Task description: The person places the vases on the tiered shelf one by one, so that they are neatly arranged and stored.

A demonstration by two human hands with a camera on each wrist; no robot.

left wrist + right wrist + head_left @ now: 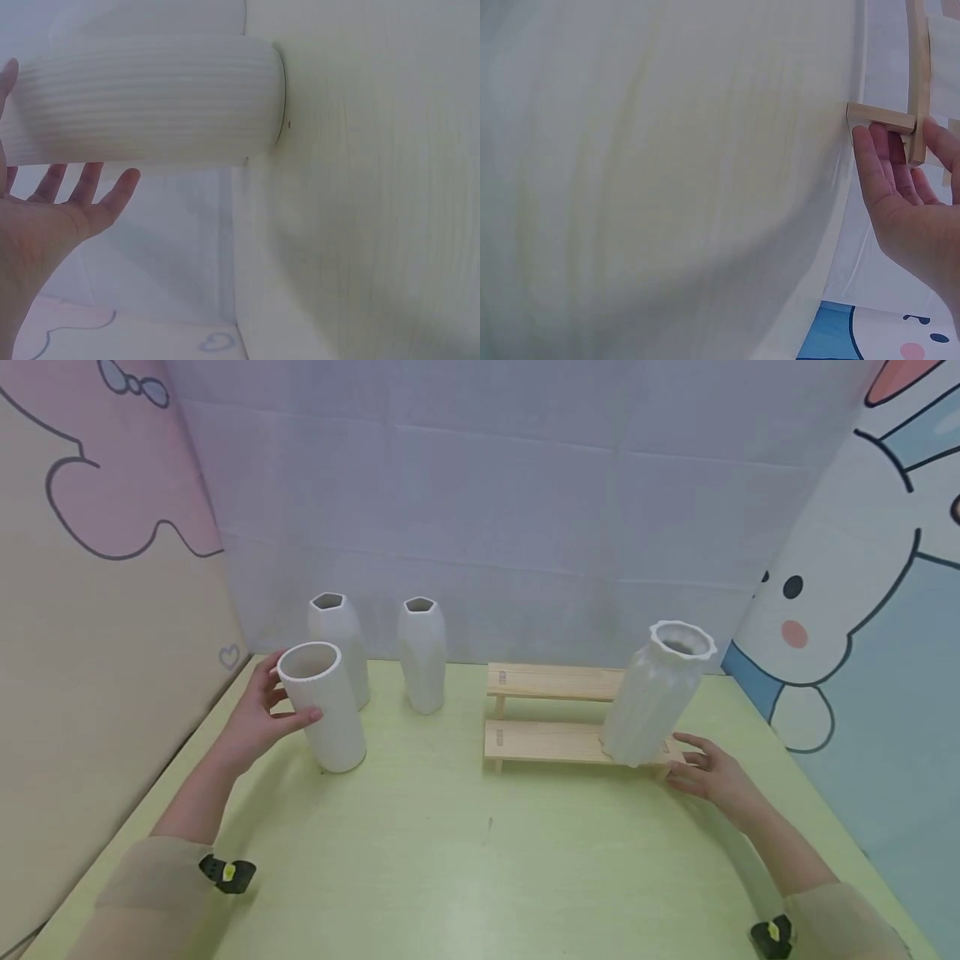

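My left hand (251,722) holds a white cylindrical vase (330,718) near its upper part, thumb on the near side, fingers round the left and far side. Fine ribs run along this vase (157,101) in the left wrist view, and its base is at the table. At the right, my right hand (716,777) grips the right end of the lower tier of a two-step wooden stand (551,742). In the right wrist view the thumb is at the board's edge and the fingers (874,161) are by a leg. A white pleated vase (652,702) with a wavy rim stands on that tier.
Two white faceted vases stand towards the back left: one vase (348,647) partly behind the cylindrical one, another vase (422,656) to its right. The pale green table (450,860) meets a pale cloth (487,510) at the back. Cartoon-printed panels flank both sides.
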